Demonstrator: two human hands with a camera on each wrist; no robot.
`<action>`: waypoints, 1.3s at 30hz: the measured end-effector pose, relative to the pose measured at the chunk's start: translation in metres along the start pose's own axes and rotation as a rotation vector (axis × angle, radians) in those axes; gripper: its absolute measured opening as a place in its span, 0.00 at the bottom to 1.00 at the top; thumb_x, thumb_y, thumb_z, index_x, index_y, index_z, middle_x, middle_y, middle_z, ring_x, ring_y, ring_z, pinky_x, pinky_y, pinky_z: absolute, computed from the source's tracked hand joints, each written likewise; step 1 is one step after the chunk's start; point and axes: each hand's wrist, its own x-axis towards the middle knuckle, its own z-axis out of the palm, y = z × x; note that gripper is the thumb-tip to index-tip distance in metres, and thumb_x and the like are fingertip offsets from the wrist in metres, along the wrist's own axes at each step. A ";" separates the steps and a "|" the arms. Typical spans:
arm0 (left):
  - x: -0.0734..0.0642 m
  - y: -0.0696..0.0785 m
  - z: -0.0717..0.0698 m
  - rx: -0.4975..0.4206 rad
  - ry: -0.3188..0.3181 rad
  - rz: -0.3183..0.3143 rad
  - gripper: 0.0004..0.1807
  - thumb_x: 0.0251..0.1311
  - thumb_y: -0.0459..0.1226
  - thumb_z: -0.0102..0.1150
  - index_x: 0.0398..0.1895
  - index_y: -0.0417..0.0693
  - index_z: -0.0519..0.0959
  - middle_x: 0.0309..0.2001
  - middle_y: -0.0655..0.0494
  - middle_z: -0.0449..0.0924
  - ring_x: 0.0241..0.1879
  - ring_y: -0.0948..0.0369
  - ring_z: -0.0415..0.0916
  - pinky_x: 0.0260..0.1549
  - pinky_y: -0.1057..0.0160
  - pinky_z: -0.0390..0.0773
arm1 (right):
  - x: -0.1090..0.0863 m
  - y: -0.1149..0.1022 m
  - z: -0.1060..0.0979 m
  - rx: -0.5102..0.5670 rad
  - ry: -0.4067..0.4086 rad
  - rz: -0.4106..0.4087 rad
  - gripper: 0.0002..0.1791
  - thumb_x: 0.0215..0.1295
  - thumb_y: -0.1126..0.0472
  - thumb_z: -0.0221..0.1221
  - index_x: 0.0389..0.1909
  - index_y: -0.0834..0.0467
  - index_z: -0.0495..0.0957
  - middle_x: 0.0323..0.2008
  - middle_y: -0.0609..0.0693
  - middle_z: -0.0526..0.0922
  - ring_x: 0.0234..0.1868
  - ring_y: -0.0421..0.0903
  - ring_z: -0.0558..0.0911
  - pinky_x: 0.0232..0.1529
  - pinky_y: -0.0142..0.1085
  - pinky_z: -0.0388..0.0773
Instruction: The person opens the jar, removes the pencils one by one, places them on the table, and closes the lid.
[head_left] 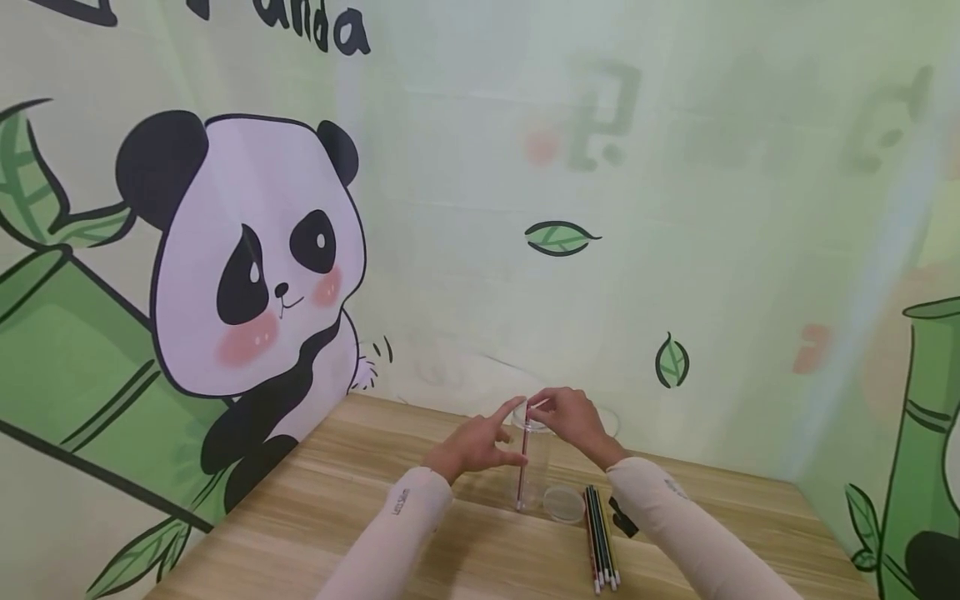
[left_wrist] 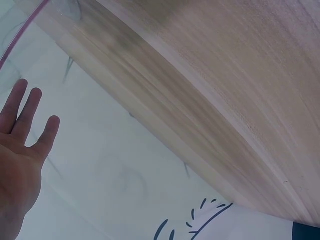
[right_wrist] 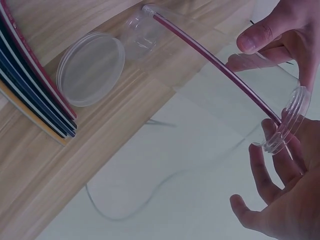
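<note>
A tall clear plastic jar (head_left: 537, 477) stands upright on the table, its mouth uncovered. One dark red pencil (right_wrist: 215, 60) leans inside it, its eraser end at the jar's base. My right hand (head_left: 572, 415) is at the rim and pinches the pencil's upper end; its thumb is hidden in the right wrist view. On the jar's left side my left hand (head_left: 480, 442) has its thumb and index finger spread along the wall. Its other fingers (left_wrist: 47, 135) are straight and apart in the left wrist view. The round clear lid (right_wrist: 91, 70) lies beside the jar's base.
A bundle of several dark pencils (head_left: 598, 533) lies right of the lid, eraser ends toward me. By it, partly behind the right sleeve, is a small black object (head_left: 622, 518). The wooden table (head_left: 300, 517) meets a panda-printed wall covering (head_left: 465, 250) at the back.
</note>
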 end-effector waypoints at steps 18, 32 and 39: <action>-0.005 0.005 -0.001 -0.017 -0.001 0.000 0.54 0.61 0.56 0.72 0.84 0.67 0.48 0.52 0.49 0.88 0.56 0.47 0.83 0.60 0.43 0.77 | -0.005 0.002 0.008 0.127 0.016 0.046 0.04 0.67 0.64 0.69 0.38 0.57 0.83 0.37 0.56 0.92 0.43 0.56 0.91 0.27 0.35 0.75; -0.003 0.005 0.000 -0.014 0.007 0.007 0.54 0.60 0.57 0.72 0.84 0.66 0.49 0.51 0.50 0.89 0.56 0.47 0.83 0.60 0.43 0.77 | 0.001 0.003 -0.009 0.078 0.114 -0.047 0.05 0.67 0.62 0.70 0.40 0.58 0.84 0.38 0.57 0.91 0.43 0.57 0.90 0.41 0.50 0.84; -0.001 0.005 -0.001 -0.039 0.005 -0.020 0.55 0.59 0.56 0.73 0.83 0.72 0.48 0.52 0.51 0.88 0.59 0.46 0.80 0.62 0.41 0.75 | 0.010 0.004 -0.029 0.060 0.136 -0.062 0.08 0.68 0.60 0.69 0.43 0.59 0.84 0.39 0.57 0.91 0.43 0.56 0.90 0.41 0.50 0.84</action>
